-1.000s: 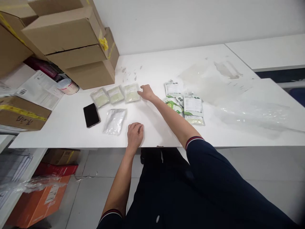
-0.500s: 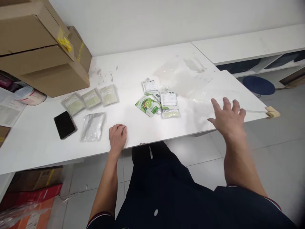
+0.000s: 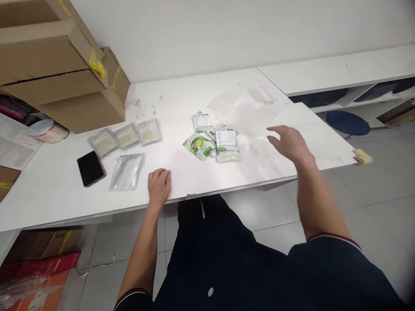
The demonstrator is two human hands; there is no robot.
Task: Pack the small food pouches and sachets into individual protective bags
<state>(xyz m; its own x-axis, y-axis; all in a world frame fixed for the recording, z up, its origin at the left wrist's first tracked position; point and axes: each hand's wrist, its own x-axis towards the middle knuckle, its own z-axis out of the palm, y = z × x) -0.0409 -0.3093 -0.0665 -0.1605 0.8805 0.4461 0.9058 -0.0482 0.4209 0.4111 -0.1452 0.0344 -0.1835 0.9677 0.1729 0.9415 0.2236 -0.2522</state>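
Observation:
My left hand [image 3: 159,185] rests at the table's front edge with its fingers curled in. A small dark thing shows beside the thumb, too small to name. My right hand [image 3: 290,142] hovers above the right part of the table, empty, thumb and fingers apart. Left of it lies a pile of green-and-white spouted pouches [image 3: 200,146], some with printed labels facing up. A clear plastic sheet [image 3: 240,108] is spread behind them. To the left of my left hand lies a silvery clear bag [image 3: 126,172], with several pale green packets [image 3: 149,131] behind it.
A black phone [image 3: 91,168] lies at the left of the white table [image 3: 181,185]. Cardboard boxes [image 3: 81,103] and a tub [image 3: 48,131] stand at the back left. A yellowish guard [image 3: 363,157] covers the right corner. Beyond is a blue stool [image 3: 347,122].
My right hand has moved left, toward the pouches, and its fingers are less spread. My left hand stays in place. The view has tilted slightly.

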